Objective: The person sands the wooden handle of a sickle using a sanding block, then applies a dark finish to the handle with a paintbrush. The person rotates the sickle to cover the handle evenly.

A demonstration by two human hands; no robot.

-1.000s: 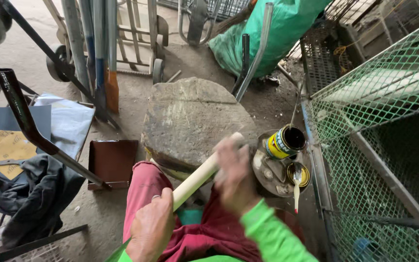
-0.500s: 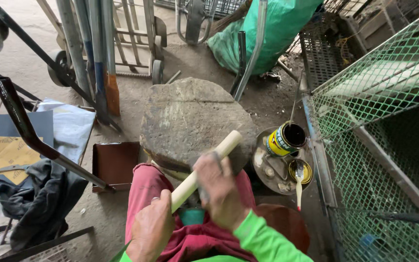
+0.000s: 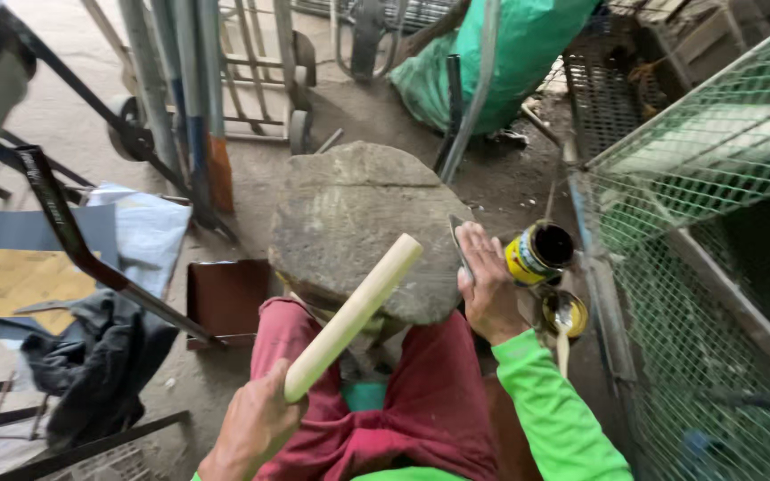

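The wooden dowel (image 3: 354,316) now sits in the left hand (image 3: 251,428) alone, gripped at its lower end in a closed fist and angled up over the person's red-clad lap toward the flat grey stone (image 3: 358,227). A second ago the right hand (image 3: 487,285) was wrapped around the dowel's upper part; it has since let go and moved to the stone's right edge, where its fingers pinch a thin dark sheet. An open yellow can (image 3: 541,252) stands just beside that hand, so the rubbing stroke looks paused.

Dusty concrete floor (image 3: 64,107), green wire-mesh cage (image 3: 715,178), hand trolley (image 3: 260,80) behind.
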